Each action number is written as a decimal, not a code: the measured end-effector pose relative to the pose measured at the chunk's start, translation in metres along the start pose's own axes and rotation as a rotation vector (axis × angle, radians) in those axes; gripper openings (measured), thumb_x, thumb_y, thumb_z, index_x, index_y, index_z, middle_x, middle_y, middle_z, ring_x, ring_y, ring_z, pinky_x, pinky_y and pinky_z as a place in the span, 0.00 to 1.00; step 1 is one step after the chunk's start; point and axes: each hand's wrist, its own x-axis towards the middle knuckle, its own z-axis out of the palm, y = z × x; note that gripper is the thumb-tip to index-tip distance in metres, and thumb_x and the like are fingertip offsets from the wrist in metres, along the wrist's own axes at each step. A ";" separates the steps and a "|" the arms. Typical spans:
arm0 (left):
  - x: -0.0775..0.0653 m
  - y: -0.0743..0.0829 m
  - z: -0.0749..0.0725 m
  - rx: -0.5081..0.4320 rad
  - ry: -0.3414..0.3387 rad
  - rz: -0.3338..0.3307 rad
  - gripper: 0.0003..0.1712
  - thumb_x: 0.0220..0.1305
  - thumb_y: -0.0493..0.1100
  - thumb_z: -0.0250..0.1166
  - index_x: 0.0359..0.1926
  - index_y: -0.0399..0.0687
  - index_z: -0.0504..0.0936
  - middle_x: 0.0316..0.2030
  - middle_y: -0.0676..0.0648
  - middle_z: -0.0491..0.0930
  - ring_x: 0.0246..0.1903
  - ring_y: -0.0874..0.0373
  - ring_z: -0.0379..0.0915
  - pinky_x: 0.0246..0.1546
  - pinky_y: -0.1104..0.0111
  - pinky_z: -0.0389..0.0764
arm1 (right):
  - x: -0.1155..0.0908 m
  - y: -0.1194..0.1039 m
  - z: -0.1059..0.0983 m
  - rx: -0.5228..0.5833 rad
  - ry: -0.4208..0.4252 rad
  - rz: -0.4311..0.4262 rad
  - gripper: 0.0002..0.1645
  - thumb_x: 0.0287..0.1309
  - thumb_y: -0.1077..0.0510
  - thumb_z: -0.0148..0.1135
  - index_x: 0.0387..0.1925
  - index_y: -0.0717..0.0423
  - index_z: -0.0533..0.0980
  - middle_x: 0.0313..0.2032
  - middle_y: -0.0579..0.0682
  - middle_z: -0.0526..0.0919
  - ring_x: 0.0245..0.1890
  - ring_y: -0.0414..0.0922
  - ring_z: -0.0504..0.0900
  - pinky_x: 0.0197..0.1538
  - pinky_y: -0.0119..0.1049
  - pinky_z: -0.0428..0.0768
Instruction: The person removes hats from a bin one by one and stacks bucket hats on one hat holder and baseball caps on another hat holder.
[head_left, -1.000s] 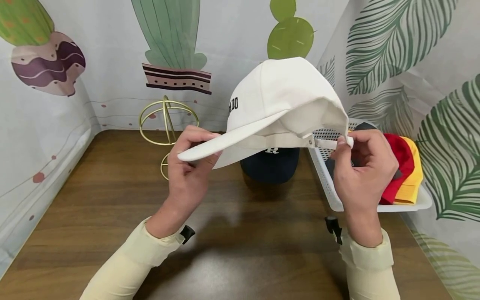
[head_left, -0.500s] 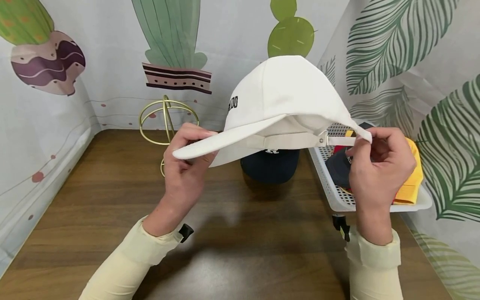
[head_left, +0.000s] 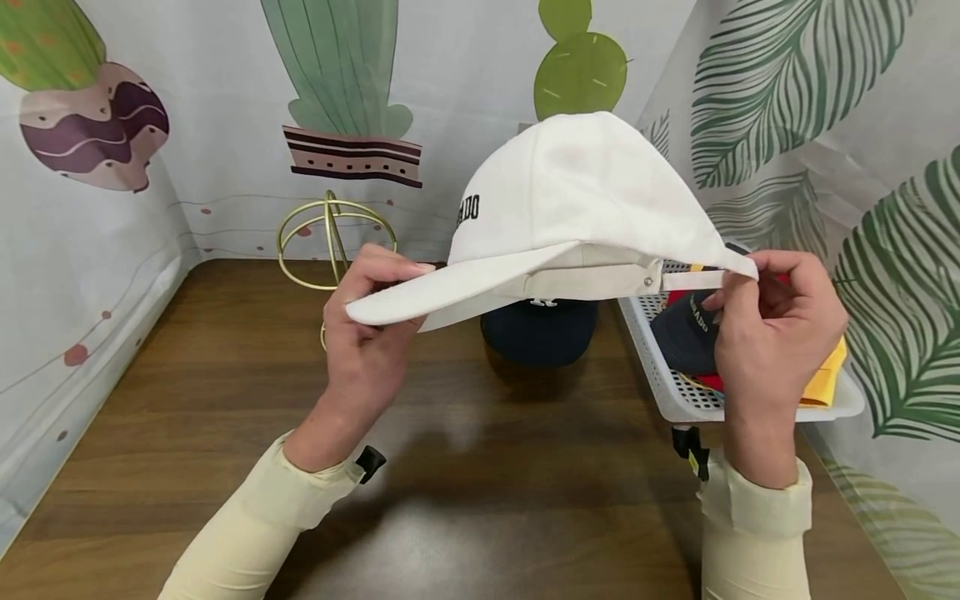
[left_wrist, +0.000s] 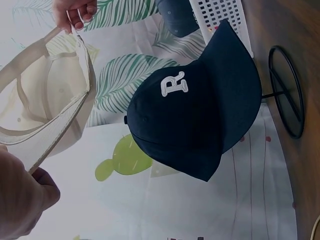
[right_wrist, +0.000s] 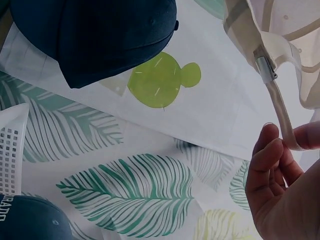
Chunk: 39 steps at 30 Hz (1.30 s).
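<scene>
"Since the left hand (head_left: 366, 350) and the right hand (head_left: 780, 342) share the white cap (head_left: 577, 192), where is it?"

"Up in the air, above the navy cap (head_left: 540, 337). The left thumb and fingers pinch its brim (head_left: 457, 283); the right thumb and curled fingers pinch the outer end of its back strap (head_left: 693, 282)."

"Which way does it point?"

"Brim to the navy cap's left, dipping slightly. Its long axis runs sideways, brim to strap, crown up."

"What's hard to see?"

"Its lettering: only the last letters show. From the head view it covers the navy cap's top. Left of the navy cap, the left hand masks part of a gold stand (head_left: 331, 215); to the right, the right hand hides some of a basket (head_left: 675, 407)."
</scene>
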 end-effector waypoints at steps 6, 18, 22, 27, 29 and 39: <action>0.000 0.003 0.004 -0.032 -0.012 0.053 0.14 0.69 0.36 0.71 0.42 0.25 0.81 0.39 0.44 0.79 0.42 0.48 0.76 0.42 0.65 0.78 | -0.002 -0.007 0.002 0.004 -0.033 0.050 0.08 0.64 0.72 0.55 0.32 0.71 0.80 0.20 0.46 0.80 0.15 0.36 0.77 0.27 0.27 0.79; 0.000 0.015 0.012 0.091 -0.015 0.268 0.20 0.70 0.46 0.73 0.37 0.28 0.83 0.38 0.38 0.79 0.44 0.46 0.80 0.47 0.61 0.82 | -0.005 0.003 -0.002 -0.057 -0.173 0.105 0.21 0.69 0.62 0.62 0.22 0.73 0.79 0.19 0.46 0.82 0.18 0.41 0.80 0.26 0.28 0.79; -0.001 0.016 0.019 0.173 -0.009 0.434 0.19 0.69 0.47 0.72 0.35 0.32 0.84 0.35 0.34 0.79 0.40 0.44 0.80 0.47 0.60 0.82 | -0.008 0.000 -0.001 -0.058 -0.233 0.173 0.18 0.69 0.57 0.68 0.28 0.69 0.86 0.21 0.50 0.84 0.19 0.43 0.81 0.27 0.28 0.81; -0.004 0.013 0.022 0.213 -0.032 0.549 0.16 0.72 0.45 0.69 0.35 0.34 0.85 0.35 0.34 0.79 0.37 0.42 0.79 0.44 0.59 0.82 | -0.011 -0.002 -0.001 -0.011 -0.284 0.246 0.12 0.68 0.57 0.72 0.41 0.64 0.90 0.26 0.48 0.88 0.21 0.44 0.81 0.28 0.28 0.81; -0.005 0.012 0.022 0.239 -0.043 0.592 0.13 0.72 0.42 0.68 0.35 0.35 0.86 0.35 0.34 0.80 0.36 0.42 0.79 0.44 0.58 0.82 | -0.012 -0.001 -0.001 0.070 -0.297 0.262 0.11 0.66 0.61 0.73 0.43 0.66 0.89 0.27 0.49 0.89 0.22 0.45 0.81 0.28 0.28 0.81; -0.009 0.006 0.018 0.427 -0.111 0.800 0.05 0.72 0.35 0.67 0.39 0.42 0.89 0.37 0.38 0.82 0.37 0.40 0.80 0.40 0.56 0.81 | -0.015 -0.010 -0.001 0.375 -0.351 0.309 0.12 0.68 0.69 0.67 0.50 0.72 0.86 0.35 0.52 0.91 0.34 0.45 0.84 0.37 0.28 0.84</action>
